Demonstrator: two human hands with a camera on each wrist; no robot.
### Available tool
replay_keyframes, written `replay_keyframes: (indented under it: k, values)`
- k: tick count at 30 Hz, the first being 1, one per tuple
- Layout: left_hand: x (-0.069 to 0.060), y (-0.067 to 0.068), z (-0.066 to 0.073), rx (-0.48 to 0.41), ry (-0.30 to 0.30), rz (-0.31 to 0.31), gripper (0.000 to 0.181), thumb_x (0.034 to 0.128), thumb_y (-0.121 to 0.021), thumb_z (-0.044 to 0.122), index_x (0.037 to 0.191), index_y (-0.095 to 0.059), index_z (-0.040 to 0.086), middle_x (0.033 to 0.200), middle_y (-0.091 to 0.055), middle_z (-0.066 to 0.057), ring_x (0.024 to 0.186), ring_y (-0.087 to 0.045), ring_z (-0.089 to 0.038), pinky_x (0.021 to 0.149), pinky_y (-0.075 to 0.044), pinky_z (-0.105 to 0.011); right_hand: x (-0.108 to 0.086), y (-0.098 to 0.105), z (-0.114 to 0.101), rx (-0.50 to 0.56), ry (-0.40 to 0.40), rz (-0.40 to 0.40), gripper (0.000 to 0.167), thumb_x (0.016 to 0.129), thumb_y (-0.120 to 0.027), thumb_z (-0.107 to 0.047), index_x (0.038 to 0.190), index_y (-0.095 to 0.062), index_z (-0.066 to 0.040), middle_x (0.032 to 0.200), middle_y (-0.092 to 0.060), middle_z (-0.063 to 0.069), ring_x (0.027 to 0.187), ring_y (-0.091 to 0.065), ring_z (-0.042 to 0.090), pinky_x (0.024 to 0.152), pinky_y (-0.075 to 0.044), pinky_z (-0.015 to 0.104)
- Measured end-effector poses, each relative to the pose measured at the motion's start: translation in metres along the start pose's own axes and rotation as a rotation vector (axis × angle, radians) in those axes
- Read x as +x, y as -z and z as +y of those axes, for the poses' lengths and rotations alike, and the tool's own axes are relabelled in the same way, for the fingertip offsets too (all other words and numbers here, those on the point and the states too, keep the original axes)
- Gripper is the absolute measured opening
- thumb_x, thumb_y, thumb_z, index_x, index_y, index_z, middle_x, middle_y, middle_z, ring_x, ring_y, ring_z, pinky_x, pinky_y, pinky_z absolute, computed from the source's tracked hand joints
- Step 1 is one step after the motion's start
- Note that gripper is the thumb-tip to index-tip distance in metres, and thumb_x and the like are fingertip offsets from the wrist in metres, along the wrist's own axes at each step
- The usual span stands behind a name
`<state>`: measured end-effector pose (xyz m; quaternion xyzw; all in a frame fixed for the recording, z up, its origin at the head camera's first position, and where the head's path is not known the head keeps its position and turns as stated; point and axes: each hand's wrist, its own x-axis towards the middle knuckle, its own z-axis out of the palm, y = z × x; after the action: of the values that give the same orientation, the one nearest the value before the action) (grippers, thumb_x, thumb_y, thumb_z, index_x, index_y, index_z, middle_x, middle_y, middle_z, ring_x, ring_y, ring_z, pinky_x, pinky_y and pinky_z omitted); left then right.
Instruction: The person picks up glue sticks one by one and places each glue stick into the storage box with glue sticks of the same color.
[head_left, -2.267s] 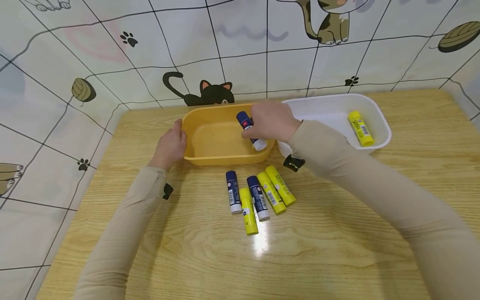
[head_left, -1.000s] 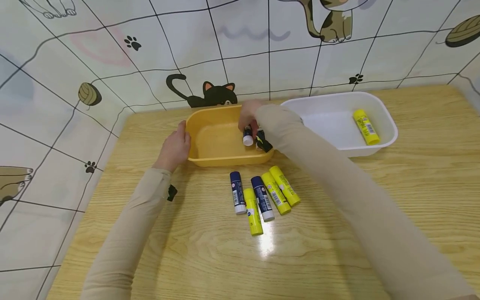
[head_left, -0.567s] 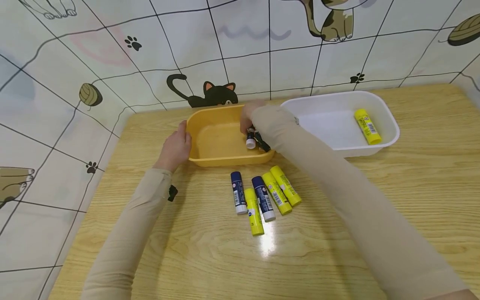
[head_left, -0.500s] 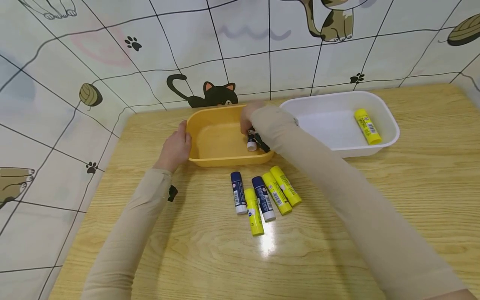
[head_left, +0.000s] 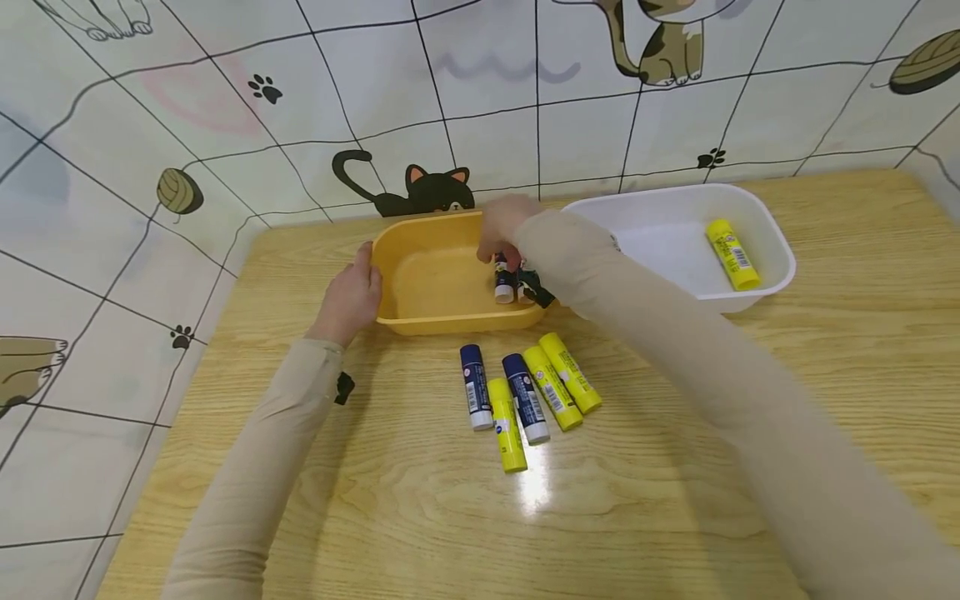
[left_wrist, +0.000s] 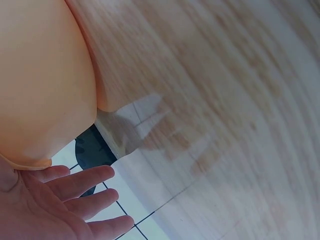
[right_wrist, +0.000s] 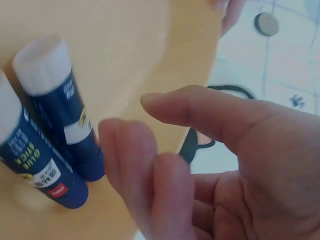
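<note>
At the left end of the yellow tray (head_left: 450, 323) rests my left hand (head_left: 351, 292). In the left wrist view its fingers (left_wrist: 90, 203) stretch out loosely past the tray's outer wall; the thumb is hidden. My right hand (head_left: 506, 225) is over the tray's right end. The right wrist view shows its thumb and fingertips apart, with nothing between them. Beside these fingers, two navy glue sticks (right_wrist: 60, 100) with white ends lie side by side in the tray. In the head view one glue stick (head_left: 503, 279) shows below the hand, the other partly behind the wrist strap.
On the table (head_left: 420, 517), in front of the tray, lie two navy glue sticks (head_left: 477, 387) and several yellow glue sticks (head_left: 507, 425). A white tray (head_left: 652, 250) stands to the right, holding one yellow glue stick (head_left: 732, 254). A cat-patterned wall (head_left: 495, 133) rises behind.
My right hand brought a navy glue stick down into the yellow tray's right end, set it beside another, let go and rose slightly. My left hand has stayed at the tray's left end.
</note>
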<state>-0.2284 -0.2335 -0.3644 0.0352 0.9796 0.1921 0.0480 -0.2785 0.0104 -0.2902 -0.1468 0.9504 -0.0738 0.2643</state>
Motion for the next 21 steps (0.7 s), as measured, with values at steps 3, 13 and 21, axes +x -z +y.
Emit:
replay_keyframes:
  k: [3, 13, 21]
  values:
    - [0.0, 0.0, 0.0, 0.003, 0.001, -0.002, 0.051, 0.1046, -0.023, 0.018, 0.151, -0.017, -0.003, 0.125, -0.051, -0.035, 0.111, -0.051, -0.044, 0.099, -0.036, -0.054, -0.01, -0.005, 0.001, 0.027, 0.026, 0.044, 0.021, 0.088, -0.061, -0.029, 0.077, -0.062, -0.011, 0.067, -0.07, 0.004, 0.054, -0.064, 0.011, 0.057, -0.044, 0.026]
    - [-0.001, 0.001, 0.001, 0.019, -0.008, 0.004, 0.05, 0.1042, -0.024, 0.017, 0.149, -0.018, -0.005, 0.121, -0.053, -0.035, 0.106, -0.053, -0.044, 0.097, -0.037, -0.054, -0.041, -0.015, 0.004, -0.026, 0.1, 0.141, 0.023, 0.086, -0.064, -0.033, 0.082, -0.06, -0.01, 0.06, -0.059, 0.0, 0.06, -0.055, 0.015, 0.049, -0.032, 0.026]
    - [-0.001, 0.001, 0.001, 0.021, -0.022, 0.011, 0.05, 0.1038, -0.025, 0.016, 0.149, -0.019, -0.006, 0.123, -0.052, -0.036, 0.108, -0.053, -0.046, 0.097, -0.037, -0.055, -0.06, -0.023, 0.009, 0.026, 0.162, 0.174, 0.019, 0.082, -0.066, -0.024, 0.071, -0.062, -0.009, 0.057, -0.06, 0.0, 0.059, -0.055, 0.017, 0.05, -0.035, 0.03]
